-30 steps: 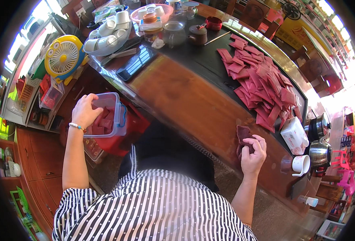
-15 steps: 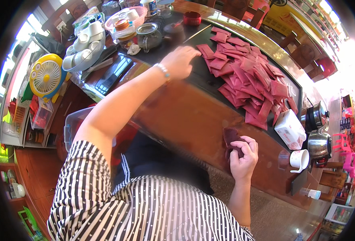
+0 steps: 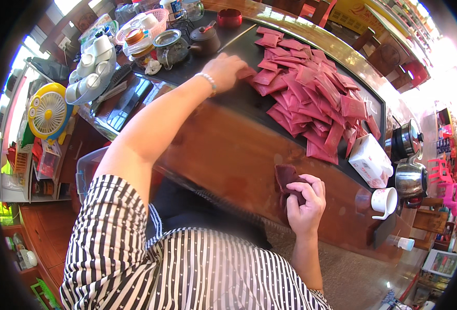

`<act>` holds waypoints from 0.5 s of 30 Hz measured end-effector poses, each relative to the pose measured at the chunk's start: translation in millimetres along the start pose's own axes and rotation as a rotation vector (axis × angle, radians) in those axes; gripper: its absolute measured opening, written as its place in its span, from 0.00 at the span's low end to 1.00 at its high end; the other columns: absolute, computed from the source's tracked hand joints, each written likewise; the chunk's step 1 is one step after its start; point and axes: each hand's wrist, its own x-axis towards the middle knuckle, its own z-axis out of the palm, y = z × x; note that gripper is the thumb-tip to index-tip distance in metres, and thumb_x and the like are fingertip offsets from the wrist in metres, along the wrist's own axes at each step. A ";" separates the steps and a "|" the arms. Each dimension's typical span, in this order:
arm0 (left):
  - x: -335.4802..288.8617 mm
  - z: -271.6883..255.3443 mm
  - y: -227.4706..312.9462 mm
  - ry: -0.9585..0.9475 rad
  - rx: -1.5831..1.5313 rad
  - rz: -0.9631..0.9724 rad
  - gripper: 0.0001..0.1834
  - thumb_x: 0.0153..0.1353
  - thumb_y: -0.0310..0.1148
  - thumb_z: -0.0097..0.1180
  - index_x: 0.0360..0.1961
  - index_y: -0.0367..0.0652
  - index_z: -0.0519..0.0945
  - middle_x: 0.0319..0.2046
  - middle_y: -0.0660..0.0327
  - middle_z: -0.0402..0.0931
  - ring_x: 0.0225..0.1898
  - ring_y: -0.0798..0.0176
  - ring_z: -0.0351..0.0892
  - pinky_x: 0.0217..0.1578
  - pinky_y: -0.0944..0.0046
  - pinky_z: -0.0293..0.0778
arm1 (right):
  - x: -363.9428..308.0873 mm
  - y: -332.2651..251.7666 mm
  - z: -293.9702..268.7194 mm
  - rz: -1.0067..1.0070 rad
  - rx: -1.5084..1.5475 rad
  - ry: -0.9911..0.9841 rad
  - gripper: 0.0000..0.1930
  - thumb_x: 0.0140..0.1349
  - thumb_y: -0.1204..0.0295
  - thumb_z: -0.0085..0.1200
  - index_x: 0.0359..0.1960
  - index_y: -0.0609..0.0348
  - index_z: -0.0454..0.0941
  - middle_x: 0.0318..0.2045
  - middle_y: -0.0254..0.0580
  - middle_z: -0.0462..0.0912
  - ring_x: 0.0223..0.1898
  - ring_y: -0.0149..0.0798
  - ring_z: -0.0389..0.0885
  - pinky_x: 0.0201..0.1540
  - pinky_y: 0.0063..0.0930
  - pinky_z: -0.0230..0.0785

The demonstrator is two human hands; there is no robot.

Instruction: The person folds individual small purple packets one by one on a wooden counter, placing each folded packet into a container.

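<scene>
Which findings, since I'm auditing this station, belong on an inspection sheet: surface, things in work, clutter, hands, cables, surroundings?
Surface: brown wooden table with a black panel.
Things in work: red packets heaped on the panel; plastic tub partly hidden behind the left arm.
Clutter: white cups, dark teapot, white pack, white mug.
Left hand: fingers at one packet; grip unclear.
Right hand: fingers closed on a dark red cloth-like piece.
Cables: nothing seen.
Surroundings: yellow fan far left, pink plastic furniture far right.

My left fingers have gone from the clear bin, left of frame, to upper centre, now gripping a red packet.
</scene>
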 end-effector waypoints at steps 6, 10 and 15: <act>-57.3 -28.0 -13.2 0.097 -0.222 -0.065 0.16 0.65 0.27 0.60 0.54 0.46 0.83 0.46 0.55 0.87 0.44 0.48 0.86 0.48 0.53 0.80 | 0.2 0.1 1.9 -0.005 0.000 0.009 0.10 0.47 0.81 0.59 0.32 0.55 0.87 0.42 0.47 0.84 0.44 0.50 0.80 0.49 0.40 0.75; -93.3 -43.9 21.2 0.041 -0.807 -0.105 0.13 0.72 0.28 0.61 0.55 0.38 0.81 0.45 0.64 0.85 0.47 0.72 0.82 0.49 0.68 0.78 | -1.2 1.5 1.5 -0.006 -0.012 0.014 0.10 0.48 0.80 0.59 0.32 0.55 0.87 0.43 0.47 0.84 0.45 0.50 0.80 0.50 0.41 0.75; -141.2 -51.1 105.8 -0.229 -0.803 0.142 0.14 0.68 0.34 0.62 0.52 0.40 0.85 0.41 0.50 0.87 0.43 0.52 0.87 0.55 0.57 0.79 | -4.4 4.0 2.7 -0.002 -0.010 0.030 0.10 0.49 0.80 0.59 0.33 0.56 0.87 0.43 0.49 0.83 0.45 0.52 0.80 0.51 0.42 0.74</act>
